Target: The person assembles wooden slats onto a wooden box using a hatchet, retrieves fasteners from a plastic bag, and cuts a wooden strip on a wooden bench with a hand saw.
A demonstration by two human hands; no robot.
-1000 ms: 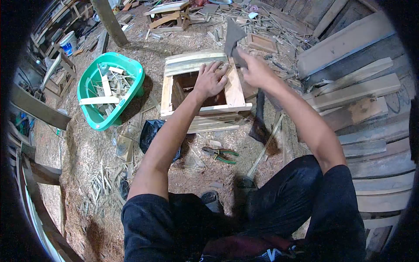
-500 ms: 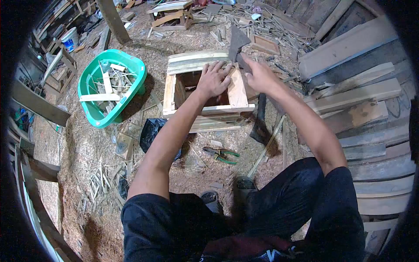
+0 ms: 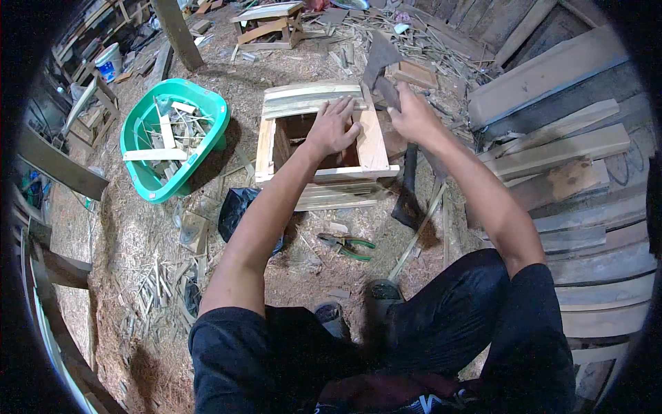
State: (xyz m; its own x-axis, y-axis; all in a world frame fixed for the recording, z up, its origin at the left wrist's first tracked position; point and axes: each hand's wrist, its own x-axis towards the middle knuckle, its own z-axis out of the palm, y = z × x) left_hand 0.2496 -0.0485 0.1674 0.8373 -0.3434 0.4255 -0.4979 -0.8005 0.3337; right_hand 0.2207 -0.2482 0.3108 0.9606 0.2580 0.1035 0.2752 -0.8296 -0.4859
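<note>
My right hand [image 3: 415, 117] is closed round the handle of a hatchet [image 3: 380, 58] with a dark, flared blade. The blade is above the far right corner of a wooden box [image 3: 372, 141]; I cannot tell whether it touches. My left hand [image 3: 334, 130] lies with fingers spread on the box's top, its fingertips on the pale slats [image 3: 310, 100] along the far side. Between those slats and the near rail, the top is uncovered and the dark inside shows. My left hand and forearm hide part of the opening.
Green-handled pliers [image 3: 346, 245] lie on the sawdust-covered ground near my feet. A black plastic bag [image 3: 238, 210] and a green tub [image 3: 131, 176] of wood scraps stand left. Right of the box are a dark long-handled tool [image 3: 408, 190] and stacked planks [image 3: 552, 155].
The hatchet has lifted slightly off the box's far right corner, with my right hand moving up. My left hand stays on the slats. The whole view has shifted slightly.
</note>
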